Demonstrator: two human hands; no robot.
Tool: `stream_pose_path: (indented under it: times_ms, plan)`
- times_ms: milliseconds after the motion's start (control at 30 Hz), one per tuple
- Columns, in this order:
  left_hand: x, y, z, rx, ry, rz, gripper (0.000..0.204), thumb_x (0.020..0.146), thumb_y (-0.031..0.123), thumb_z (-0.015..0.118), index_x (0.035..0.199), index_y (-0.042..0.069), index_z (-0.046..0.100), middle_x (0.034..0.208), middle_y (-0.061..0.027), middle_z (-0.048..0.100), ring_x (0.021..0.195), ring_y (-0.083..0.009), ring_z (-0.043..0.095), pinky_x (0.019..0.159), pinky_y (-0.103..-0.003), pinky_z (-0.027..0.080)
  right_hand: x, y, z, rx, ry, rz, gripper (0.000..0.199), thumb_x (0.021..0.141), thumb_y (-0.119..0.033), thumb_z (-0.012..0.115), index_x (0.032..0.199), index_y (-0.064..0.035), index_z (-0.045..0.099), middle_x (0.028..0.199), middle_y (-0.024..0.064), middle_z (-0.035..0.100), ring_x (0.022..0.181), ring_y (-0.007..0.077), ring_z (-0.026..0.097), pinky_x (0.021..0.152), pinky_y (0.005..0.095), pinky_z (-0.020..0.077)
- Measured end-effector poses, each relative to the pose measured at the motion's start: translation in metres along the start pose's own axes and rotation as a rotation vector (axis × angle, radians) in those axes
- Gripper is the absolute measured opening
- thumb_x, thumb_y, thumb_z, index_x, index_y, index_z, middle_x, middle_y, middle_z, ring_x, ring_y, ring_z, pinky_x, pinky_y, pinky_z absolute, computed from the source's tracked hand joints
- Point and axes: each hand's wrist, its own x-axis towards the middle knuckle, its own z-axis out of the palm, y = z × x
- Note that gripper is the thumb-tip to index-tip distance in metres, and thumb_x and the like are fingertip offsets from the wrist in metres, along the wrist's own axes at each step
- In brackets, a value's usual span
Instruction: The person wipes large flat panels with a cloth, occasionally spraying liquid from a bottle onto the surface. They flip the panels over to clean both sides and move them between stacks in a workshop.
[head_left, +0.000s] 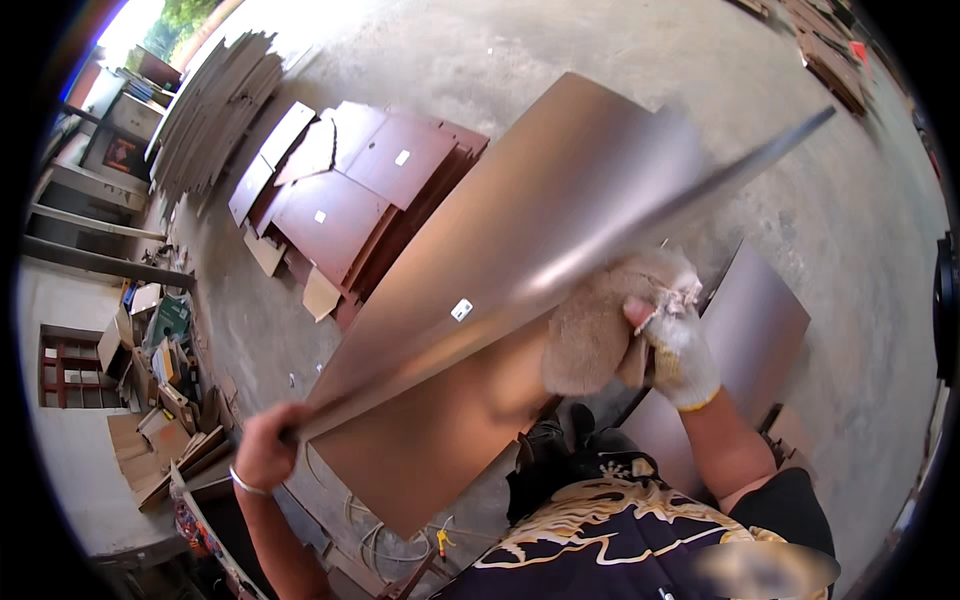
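Observation:
My left hand (pixel 270 447), bare with a band at the wrist, is closed on the near-left end of a long, thin, shiny brown panel (pixel 600 250). That panel is tilted up and seen nearly edge-on. Beneath it lies a broader brown panel (pixel 540 170) with a small white label (pixel 461 310). My right hand (pixel 683 355) wears a white knitted glove, with a bare thumb tip showing. It grips a bunched, fuzzy beige cloth (pixel 590 335) close to the tilted panel's near side. Whether the cloth touches the panel I cannot tell.
Stacked reddish-brown panels (pixel 335 215) lie on the concrete floor to the left. Beyond them stands a pile of grey-brown sheets (pixel 215 110). Another panel (pixel 755 320) lies at the right. Cardboard scraps (pixel 150 445) line the left wall, and a hose (pixel 375 545) coils near my feet.

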Motion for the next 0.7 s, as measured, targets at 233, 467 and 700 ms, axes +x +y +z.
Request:
stream_pose_path:
  times_ms: [233,467,700]
  plan:
    - [0.180,-0.089,-0.024,0.563,0.952,0.122,0.053,0.089,0.051,0.073,0.099,-0.001,0.068,0.091,-0.0206,0.068,0.088,-0.0408,0.066,0.078,-0.044,0.051,0.057,0.166,-0.096,-0.102,0.243,0.297,0.026,0.089,0.003,0.060,0.115,0.0041,0.062,0.101,0.0067,0.069,0.100,0.0182,0.067,0.090,0.0356,0.0551]
    - [0.387,-0.215,-0.116,0.189,0.525,-0.069,0.070,0.094,0.067,0.058,0.100,-0.002,0.071,0.082,-0.0129,0.065,0.081,-0.0267,0.058,0.080,-0.037,0.047,-0.054,0.285,-0.177,-0.282,0.501,0.782,0.029,0.092,-0.014,0.065,0.115,0.0038,0.064,0.100,0.0084,0.066,0.089,0.0190,0.061,0.077,0.0382,0.0506]
    - [0.451,-0.280,-0.042,0.115,0.357,-0.202,0.066,0.095,0.063,0.061,0.105,0.000,0.075,0.081,-0.0043,0.066,0.082,-0.0154,0.058,0.077,-0.033,0.046,-0.065,0.377,-0.247,0.195,0.719,0.875,0.019,0.095,-0.011,0.062,0.113,-0.0083,0.066,0.104,0.0041,0.069,0.099,0.0172,0.065,0.089,0.0310,0.0508]
